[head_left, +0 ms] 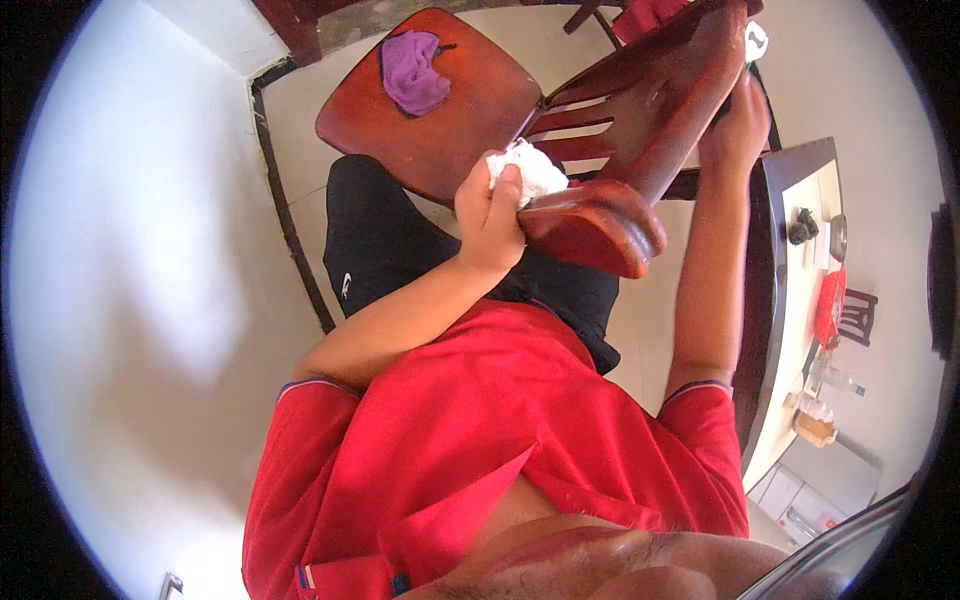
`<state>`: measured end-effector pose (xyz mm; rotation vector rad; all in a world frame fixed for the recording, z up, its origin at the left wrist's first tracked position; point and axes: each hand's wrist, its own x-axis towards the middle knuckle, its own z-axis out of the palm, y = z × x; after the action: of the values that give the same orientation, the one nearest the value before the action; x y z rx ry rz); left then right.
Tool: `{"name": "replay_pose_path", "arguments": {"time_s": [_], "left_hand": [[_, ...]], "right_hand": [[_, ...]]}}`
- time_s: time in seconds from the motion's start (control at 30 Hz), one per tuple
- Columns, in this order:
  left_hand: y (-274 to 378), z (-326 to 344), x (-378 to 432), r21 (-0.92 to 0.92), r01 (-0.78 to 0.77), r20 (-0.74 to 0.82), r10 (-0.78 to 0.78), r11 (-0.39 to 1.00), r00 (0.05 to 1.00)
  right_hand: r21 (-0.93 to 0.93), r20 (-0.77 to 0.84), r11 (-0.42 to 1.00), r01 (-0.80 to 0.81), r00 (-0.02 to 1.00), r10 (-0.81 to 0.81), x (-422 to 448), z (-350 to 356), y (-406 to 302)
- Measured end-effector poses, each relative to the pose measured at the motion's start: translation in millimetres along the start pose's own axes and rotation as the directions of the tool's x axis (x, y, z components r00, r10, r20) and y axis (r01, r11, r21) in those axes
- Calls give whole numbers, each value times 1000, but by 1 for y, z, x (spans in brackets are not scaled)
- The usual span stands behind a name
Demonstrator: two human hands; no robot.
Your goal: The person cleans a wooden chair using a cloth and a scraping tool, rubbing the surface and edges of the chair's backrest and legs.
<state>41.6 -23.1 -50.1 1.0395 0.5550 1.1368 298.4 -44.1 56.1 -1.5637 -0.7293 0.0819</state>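
Note:
In front of me stands a glossy red-brown wooden chair, its slatted backrest (667, 112) running diagonally toward the top right. My left hand (491, 217) pinches a crumpled white cloth or tissue (529, 174) at the near end of the top rail (592, 229). On the far side of the backrest, my right hand (739, 124) grips a bottle with a white top (756, 41); most of its body is hidden. A purple cloth (416, 71) with dark edging lies on the chair seat (465, 120).
A white wall (150, 262) with dark skirting rises at my left. To the right is a table (795, 315) bearing a black crumpled bag (803, 226), a red item (830, 307) and several bottles and jars. Beyond it stands another chair (857, 317).

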Motion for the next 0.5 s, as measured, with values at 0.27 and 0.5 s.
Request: {"name": "replay_pose_path", "arguments": {"time_s": [0.27,0.5], "left_hand": [[-62,-46,5,-17,12,-30,-13,1000,999],[-64,-47,10,-41,-137,113,140,990,984]], "right_hand": [[347,-35,822,-452,869,493,-167,-23,105],[366,155,692,-623,774,614,-234,-20,148]]}}
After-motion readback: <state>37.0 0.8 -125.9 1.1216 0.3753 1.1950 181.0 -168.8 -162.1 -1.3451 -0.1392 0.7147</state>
